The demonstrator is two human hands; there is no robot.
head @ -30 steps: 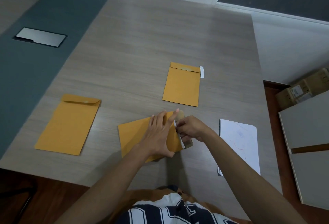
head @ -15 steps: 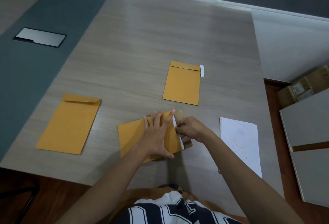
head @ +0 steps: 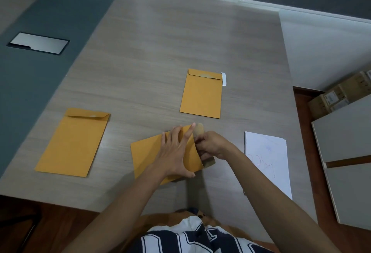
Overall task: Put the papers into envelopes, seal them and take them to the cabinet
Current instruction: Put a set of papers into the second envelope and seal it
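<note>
As the white strip seen a moment ago at the flap slips from sight, a person at the bench [head: 180, 41] works to seal the near envelope [head: 148, 154], which lies at the front edge between two more envelopes, left [head: 74, 144] and far [head: 201, 96], and the papers [head: 267, 158]. The left hand [head: 176, 152] lies flat, fingers spread, pinning it; the right hand [head: 210, 145] pinches at the flap [head: 198, 129]. Sealing looks close, delivery to the cabinet still ahead.
</note>
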